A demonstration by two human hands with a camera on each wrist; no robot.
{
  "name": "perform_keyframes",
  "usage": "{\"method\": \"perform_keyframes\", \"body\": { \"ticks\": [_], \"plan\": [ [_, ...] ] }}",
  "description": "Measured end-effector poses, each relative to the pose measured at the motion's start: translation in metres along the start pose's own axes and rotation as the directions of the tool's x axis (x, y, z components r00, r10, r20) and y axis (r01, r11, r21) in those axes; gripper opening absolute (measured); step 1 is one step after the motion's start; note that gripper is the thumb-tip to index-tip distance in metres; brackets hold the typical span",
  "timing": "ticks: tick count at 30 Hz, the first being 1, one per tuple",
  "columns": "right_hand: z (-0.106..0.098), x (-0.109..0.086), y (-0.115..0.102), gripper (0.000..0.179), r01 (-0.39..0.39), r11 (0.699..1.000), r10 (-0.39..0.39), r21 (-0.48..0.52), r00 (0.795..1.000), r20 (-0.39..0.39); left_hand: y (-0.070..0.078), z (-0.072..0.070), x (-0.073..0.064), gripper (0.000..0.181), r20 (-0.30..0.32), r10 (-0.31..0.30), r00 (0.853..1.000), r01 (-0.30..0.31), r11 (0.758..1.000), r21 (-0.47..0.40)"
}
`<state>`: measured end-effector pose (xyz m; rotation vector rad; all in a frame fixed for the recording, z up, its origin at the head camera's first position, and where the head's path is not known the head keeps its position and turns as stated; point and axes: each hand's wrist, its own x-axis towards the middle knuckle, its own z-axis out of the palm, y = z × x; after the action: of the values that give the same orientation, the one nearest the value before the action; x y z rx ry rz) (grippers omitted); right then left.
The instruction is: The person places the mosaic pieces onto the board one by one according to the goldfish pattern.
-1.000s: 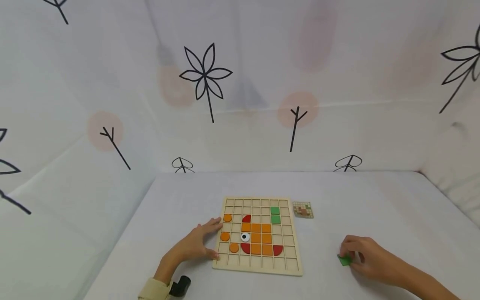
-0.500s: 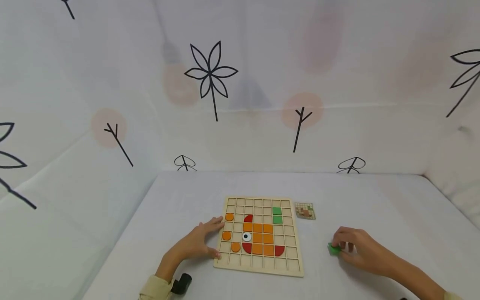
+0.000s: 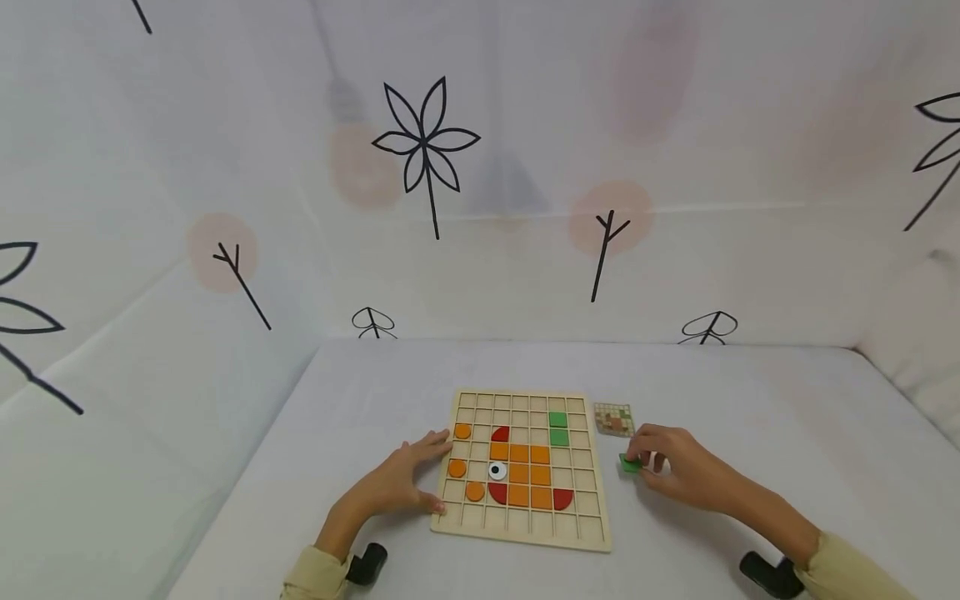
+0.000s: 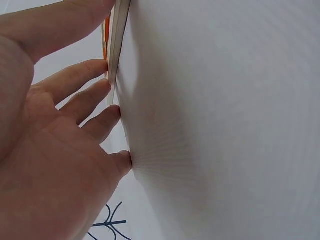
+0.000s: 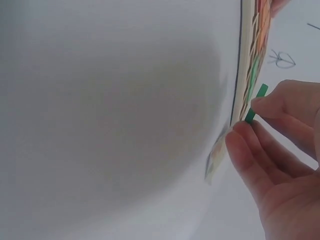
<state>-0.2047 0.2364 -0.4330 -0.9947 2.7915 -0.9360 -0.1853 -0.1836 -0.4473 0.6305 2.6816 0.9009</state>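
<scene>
We are seeing the right hand [image 3: 671,471] pinching a small green tile [image 3: 630,464] between thumb and fingertips, fingers curled round it. The tile is sitting just beside the right edge of the wooden grid board [image 3: 525,533], close above the desk [image 3: 750,400], with a small gap to the board rim. In the right wrist view the green tile [image 5: 256,104] is showing edge-on, gripped by the fingertips [image 5: 265,106] right next to the board's side [image 5: 245,75].

The left hand [image 3: 397,483] is lying with straight, spread fingers, holding nothing; its fingertips are pressing against the board's left edge. The left wrist view is showing the fingers [image 4: 85,82] touching the thin board rim [image 4: 119,40].

On the board we are noting two green squares [image 3: 558,427] in the upper right, a block of orange squares [image 3: 525,475], red curved pieces [image 3: 562,498], orange discs [image 3: 457,468] by the left edge and a white eye piece [image 3: 497,472]. The outer rows and the rightmost column of cells are standing free.

A small pattern card [image 3: 614,418] is lying just off the board's far right corner, just beyond the right hand. Wide bare desk is stretching right and behind. Whether the tile is touching the desk, we cannot tell.
</scene>
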Motion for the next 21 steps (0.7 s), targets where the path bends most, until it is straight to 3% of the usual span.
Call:
{"method": "perform_keyframes", "body": {
  "ticks": [13, 21],
  "plan": [
    [0.017, 0.041, -0.001, 0.017, 0.039, 0.999, -0.039, 0.007, 0.999, -0.038, -0.008, 0.005, 0.000, 0.086, -0.008, -0.017, 1.000, 0.018, 1.000, 0.006],
    [0.029, 0.059, -0.002, 0.017, 0.029, 0.999, -0.028, 0.026, 0.999, -0.040, -0.005, 0.002, 0.001, 0.085, -0.002, 0.004, 1.000, -0.004, 1.000, 0.009]
  ]
}}
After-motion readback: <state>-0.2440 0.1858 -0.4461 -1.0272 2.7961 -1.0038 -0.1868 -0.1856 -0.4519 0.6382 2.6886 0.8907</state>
